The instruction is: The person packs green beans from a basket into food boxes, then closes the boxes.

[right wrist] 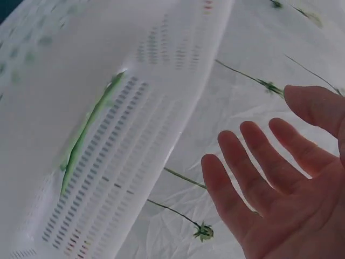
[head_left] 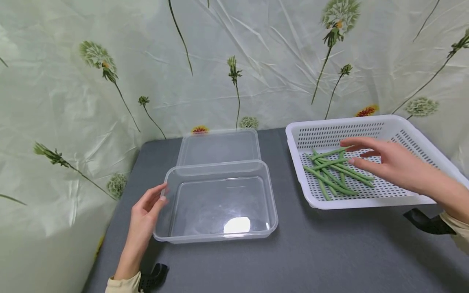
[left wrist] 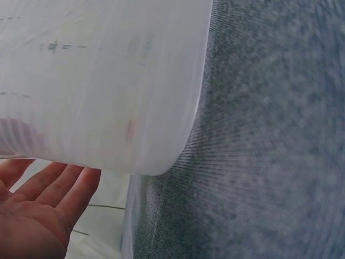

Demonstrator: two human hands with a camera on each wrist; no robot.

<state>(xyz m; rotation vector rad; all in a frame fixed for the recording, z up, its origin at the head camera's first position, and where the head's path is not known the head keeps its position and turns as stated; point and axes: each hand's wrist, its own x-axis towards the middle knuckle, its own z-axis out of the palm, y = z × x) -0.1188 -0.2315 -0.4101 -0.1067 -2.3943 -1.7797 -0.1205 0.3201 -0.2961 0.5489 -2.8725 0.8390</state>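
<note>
A clear rectangular plastic box [head_left: 220, 203] stands on the dark table in the head view. My left hand [head_left: 144, 211] touches its left side near the rim with loosely straightened fingers; in the left wrist view the fingers [left wrist: 59, 189] meet the box's cloudy wall [left wrist: 108, 97], and a pinkish patch shows through the plastic. Over a white perforated basket [head_left: 300, 179] reaches my right hand [head_left: 384, 162], fingers spread, nothing between them. Several green beans [head_left: 337, 175] lie in the basket's left part, just below and left of that hand. One bean [right wrist: 89, 135] shows against the basket in the right wrist view.
A flat translucent lid [head_left: 220, 146] lies behind the box. A flower-printed sheet [head_left: 205, 81] backs the grey tabletop [head_left: 293, 252] and runs down its left side. Black straps [head_left: 154, 276] circle both wrists, over beige sleeves [head_left: 122, 283].
</note>
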